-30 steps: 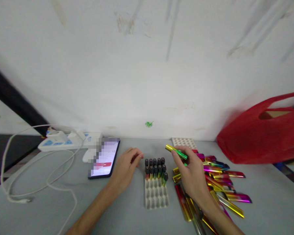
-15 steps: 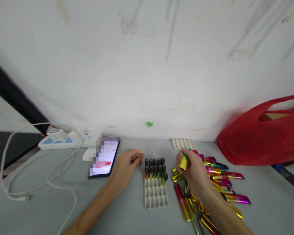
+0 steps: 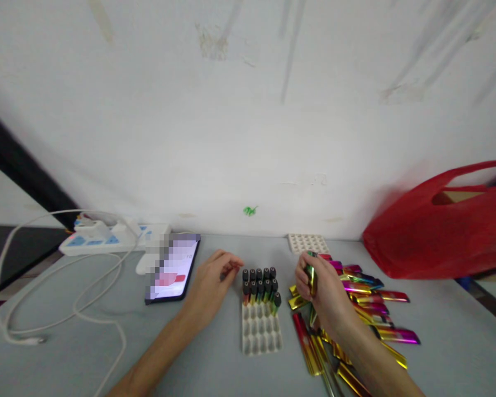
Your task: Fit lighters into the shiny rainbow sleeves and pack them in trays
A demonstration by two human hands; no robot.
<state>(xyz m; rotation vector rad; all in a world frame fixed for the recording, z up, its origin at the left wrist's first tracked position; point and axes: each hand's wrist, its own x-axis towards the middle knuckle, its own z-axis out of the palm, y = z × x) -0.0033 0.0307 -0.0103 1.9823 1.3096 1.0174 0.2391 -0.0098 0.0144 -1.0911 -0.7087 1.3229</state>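
Observation:
My right hand [image 3: 324, 289] is closed round a shiny green-and-gold stick [image 3: 311, 275], held nearly upright just right of a white cell tray [image 3: 261, 331]. The tray's far rows hold several upright sticks with black caps [image 3: 259, 285]; its near rows are bare. My left hand [image 3: 213, 284] rests on the table against the tray's far left corner, fingers curled, nothing visible in them. A heap of metallic pink, gold and red sticks [image 3: 364, 303] lies under and right of my right hand.
A phone [image 3: 173, 267] with a lit screen lies left of my left hand. A white power strip [image 3: 103, 240] and looping cable [image 3: 66, 309] fill the left side. A second white tray [image 3: 308, 242] sits by the wall. A red bag [image 3: 442, 226] stands at the right.
My right hand turned the green-and-gold stick from pointing left and lying flat to nearly upright, and drew it down closer to the tray. My left hand stayed put.

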